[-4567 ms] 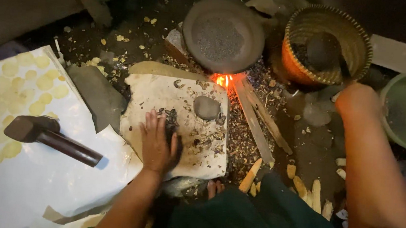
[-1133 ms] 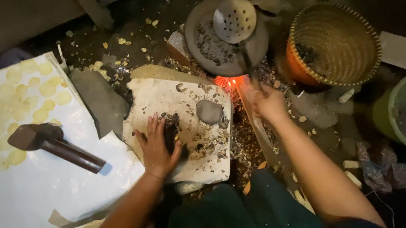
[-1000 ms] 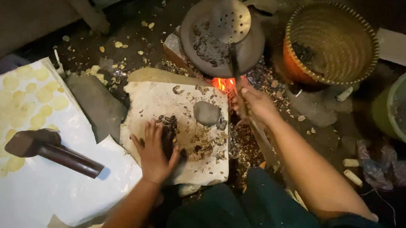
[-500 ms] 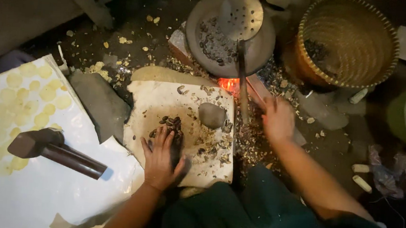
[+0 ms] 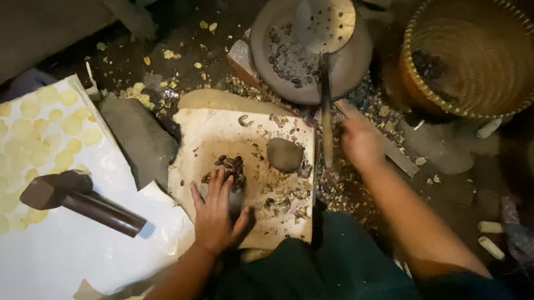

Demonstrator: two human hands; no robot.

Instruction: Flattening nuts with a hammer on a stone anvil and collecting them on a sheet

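Left hand (image 5: 216,214) pressed flat, fingers spread, on pale flat stone slab (image 5: 246,174), clasping nothing. Small heap of dark roasted beans (image 5: 231,164) right at its fingertips, touching or nearly so. Rounded grey pebble (image 5: 284,154) just beyond, up and to the right. Dark wooden mallet (image 5: 82,200) well off to the left, on white sheet with yellow dots (image 5: 32,150). Right hand (image 5: 360,141) closed around long handle of perforated round metal ladle (image 5: 323,20); ladle's disc far above it, over shallow grey round pan (image 5: 299,60) with more beans. Woven round basket (image 5: 474,55) up and right of that hand.
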